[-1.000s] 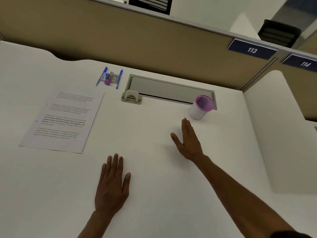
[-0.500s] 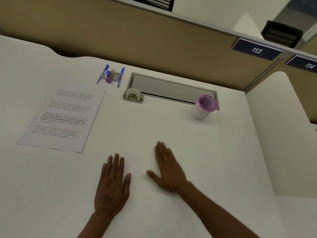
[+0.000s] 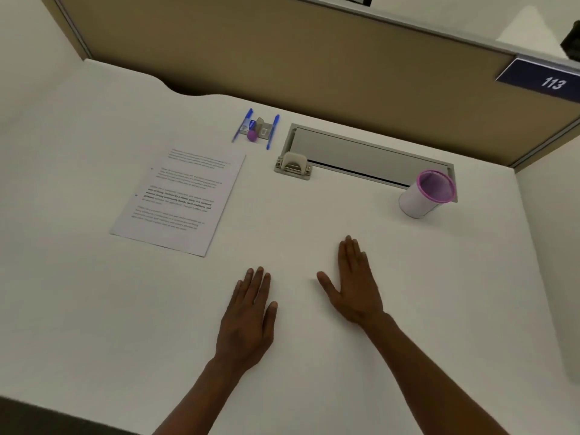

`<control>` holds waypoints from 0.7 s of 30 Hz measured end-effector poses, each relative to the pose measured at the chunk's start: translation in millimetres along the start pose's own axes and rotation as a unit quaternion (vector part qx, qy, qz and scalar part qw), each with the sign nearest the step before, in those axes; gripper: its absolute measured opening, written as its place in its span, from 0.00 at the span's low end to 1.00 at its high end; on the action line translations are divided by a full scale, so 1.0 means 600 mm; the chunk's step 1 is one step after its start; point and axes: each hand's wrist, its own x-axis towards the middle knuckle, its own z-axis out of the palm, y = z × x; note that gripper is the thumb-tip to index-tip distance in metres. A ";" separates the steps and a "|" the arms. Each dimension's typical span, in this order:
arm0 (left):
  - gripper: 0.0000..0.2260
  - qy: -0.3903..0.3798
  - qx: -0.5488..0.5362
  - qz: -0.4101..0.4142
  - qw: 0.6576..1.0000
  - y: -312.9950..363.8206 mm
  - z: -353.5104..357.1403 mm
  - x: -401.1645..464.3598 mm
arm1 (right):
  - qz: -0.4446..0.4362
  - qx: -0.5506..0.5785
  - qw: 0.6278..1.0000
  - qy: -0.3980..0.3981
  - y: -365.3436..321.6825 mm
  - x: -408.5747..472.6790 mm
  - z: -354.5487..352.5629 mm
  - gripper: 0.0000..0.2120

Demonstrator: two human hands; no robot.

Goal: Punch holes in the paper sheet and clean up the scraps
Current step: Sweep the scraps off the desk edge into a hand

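A printed paper sheet (image 3: 179,200) lies flat on the white desk (image 3: 94,309), left of centre. A beige hole punch (image 3: 293,166) stands beyond it at the edge of the grey cable tray. A white cup with a purple rim (image 3: 425,194) stands at the right. My left hand (image 3: 248,318) rests flat on the desk, fingers straight, holding nothing. My right hand (image 3: 356,285) lies flat beside it, fingers straight and thumb spread, also empty. Both hands are well short of the paper and the punch.
Two blue pens (image 3: 272,131) and small desk items with a purple ball (image 3: 252,135) lie behind the paper. A grey cable tray (image 3: 361,155) is sunk into the desk. A tan partition (image 3: 282,54) closes the back; a white side panel stands at the right.
My right hand has drawn back from near the cup and come down flat beside my left hand. The left hand has stayed put. The camera view has shifted.
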 end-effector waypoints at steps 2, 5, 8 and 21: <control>0.26 0.016 -0.012 -0.018 1.000 -0.018 -0.009 -0.013 | -0.054 0.017 0.998 -0.019 -0.051 -0.063 0.028 0.42; 0.25 0.036 -0.025 -0.049 0.998 -0.046 -0.022 -0.039 | -0.147 0.078 0.985 -0.041 -0.108 -0.094 0.036 0.41; 0.25 0.048 -0.026 -0.039 0.998 -0.053 -0.030 -0.042 | -0.194 0.048 0.980 -0.015 -0.154 -0.009 0.015 0.41; 0.30 -0.008 0.031 -0.008 0.999 -0.034 -0.051 0.193 | -0.242 0.014 0.965 -0.098 -0.105 -0.092 0.000 0.36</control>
